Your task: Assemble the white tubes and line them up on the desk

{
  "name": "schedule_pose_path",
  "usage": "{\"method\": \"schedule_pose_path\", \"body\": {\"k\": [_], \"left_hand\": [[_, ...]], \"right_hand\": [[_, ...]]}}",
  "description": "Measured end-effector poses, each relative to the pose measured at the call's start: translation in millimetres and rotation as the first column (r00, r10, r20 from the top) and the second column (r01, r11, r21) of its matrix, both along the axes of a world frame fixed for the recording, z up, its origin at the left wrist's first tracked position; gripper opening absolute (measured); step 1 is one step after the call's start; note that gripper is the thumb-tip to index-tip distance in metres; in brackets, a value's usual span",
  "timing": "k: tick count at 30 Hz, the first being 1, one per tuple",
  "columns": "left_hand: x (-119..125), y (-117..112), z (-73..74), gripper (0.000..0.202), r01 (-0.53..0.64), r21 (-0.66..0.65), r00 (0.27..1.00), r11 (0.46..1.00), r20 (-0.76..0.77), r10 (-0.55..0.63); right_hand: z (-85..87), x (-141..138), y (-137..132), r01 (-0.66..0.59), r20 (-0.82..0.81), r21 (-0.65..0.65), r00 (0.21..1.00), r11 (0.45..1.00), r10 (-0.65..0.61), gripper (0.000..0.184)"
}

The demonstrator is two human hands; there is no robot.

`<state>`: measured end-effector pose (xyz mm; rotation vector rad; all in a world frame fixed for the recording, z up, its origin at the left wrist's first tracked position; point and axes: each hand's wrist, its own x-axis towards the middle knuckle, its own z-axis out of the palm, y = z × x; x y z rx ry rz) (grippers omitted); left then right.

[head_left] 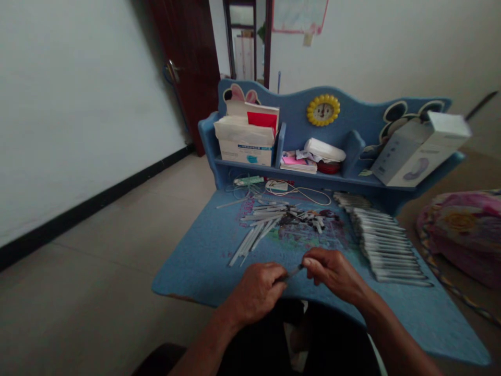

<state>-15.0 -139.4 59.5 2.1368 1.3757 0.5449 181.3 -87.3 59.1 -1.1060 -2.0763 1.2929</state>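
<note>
My left hand [256, 292] and my right hand [332, 272] meet over the near edge of a small blue desk [195, 261]. Between their fingertips they pinch one thin grey stick [293, 272], each hand holding one end. A loose pile of similar grey-white sticks [262, 222] lies in the middle of the desk. A long neat row of finished-looking sticks [385, 245] runs along the right side, close to my right hand.
The desk's back shelf holds a white carton with papers [246, 138], a bowl with cloth [324, 156], a tilted white box [420, 149] and a yellow sunflower clock [323, 109]. White cables [301, 192] lie under the shelf. A pink patterned cushion [465, 230] sits at right.
</note>
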Motion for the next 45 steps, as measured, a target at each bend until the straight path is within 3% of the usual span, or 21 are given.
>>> {"method": "schedule_pose_path", "body": {"k": [4, 9, 14, 19, 21, 29, 31, 33, 35, 37, 39, 41, 43, 45], "left_hand": [[1, -1, -3.4, 0.013, -0.004, 0.045, 1.000, 0.999, -0.012, 0.005], [3, 0, -12.7, 0.012, -0.100, 0.200, 0.992, 0.975, -0.061, 0.114], [5, 8, -23.1, 0.016, -0.095, 0.494, 0.986, 0.865, -0.074, 0.151], [7, 12, -26.4, 0.019, -0.092, 0.635, 0.980, 0.767, -0.080, 0.183], [8, 12, -28.6, 0.019, -0.093, 0.627, 0.982, 0.773, -0.070, 0.174], [12, 15, -35.4, 0.008, -0.109, 0.442, 0.994, 0.890, 0.028, 0.108], [14, 16, -37.1, 0.008, -0.104, 0.397, 0.995, 0.912, 0.043, 0.094], [16, 18, -39.0, 0.008, -0.103, 0.372, 0.994, 0.922, 0.064, 0.085], [20, 19, -39.5, 0.009, -0.104, 0.340, 0.994, 0.935, 0.076, 0.083], [26, 19, -37.5, 0.010, -0.094, 0.276, 0.995, 0.957, 0.065, 0.079], [32, 20, -33.5, 0.013, -0.080, 0.216, 0.996, 0.973, 0.052, 0.070], [35, 20, -29.4, 0.013, -0.064, 0.188, 0.997, 0.980, 0.061, 0.053], [32, 22, -26.9, 0.006, -0.088, 0.201, 0.993, 0.976, 0.092, 0.071], [23, 24, -26.2, 0.014, -0.183, 0.235, 0.978, 0.954, 0.138, 0.154]], "right_hand": [[-3.4, -1, -3, 0.006, -0.025, -0.024, 1.000, 1.000, -0.007, 0.020], [-11.0, -9, -3, 0.092, -0.037, -0.085, 0.995, 0.992, -0.095, 0.031], [-10.8, -13, 0, 0.157, -0.047, -0.253, 0.984, 0.955, -0.174, 0.033], [-16.0, -14, -2, 0.212, -0.088, -0.373, 0.961, 0.903, -0.262, 0.033], [-19.8, -14, -2, 0.235, -0.082, -0.400, 0.954, 0.886, -0.290, 0.033], [-32.9, 7, 8, 0.282, -0.046, -0.401, 0.944, 0.872, -0.326, 0.033], [-33.8, 14, 8, 0.322, 0.007, -0.295, 0.942, 0.900, -0.335, 0.035], [-32.3, 19, 3, 0.367, 0.060, -0.024, 0.929, 0.930, -0.365, 0.029], [-28.9, 20, -4, 0.303, 0.113, 0.327, 0.928, 0.895, -0.355, 0.017], [-25.3, 20, -10, 0.090, 0.219, 0.570, 0.941, 0.817, -0.257, 0.015], [-22.7, 19, -14, -0.135, 0.353, 0.656, 0.925, 0.743, -0.143, 0.007], [-20.9, 21, -12, -0.263, 0.436, 0.664, 0.896, 0.700, -0.078, 0.005], [-18.6, 32, -1, -0.295, 0.458, 0.658, 0.887, 0.693, -0.057, 0.009], [-14.6, 55, 19, -0.247, 0.435, 0.664, 0.895, 0.706, -0.096, 0.014]]}}
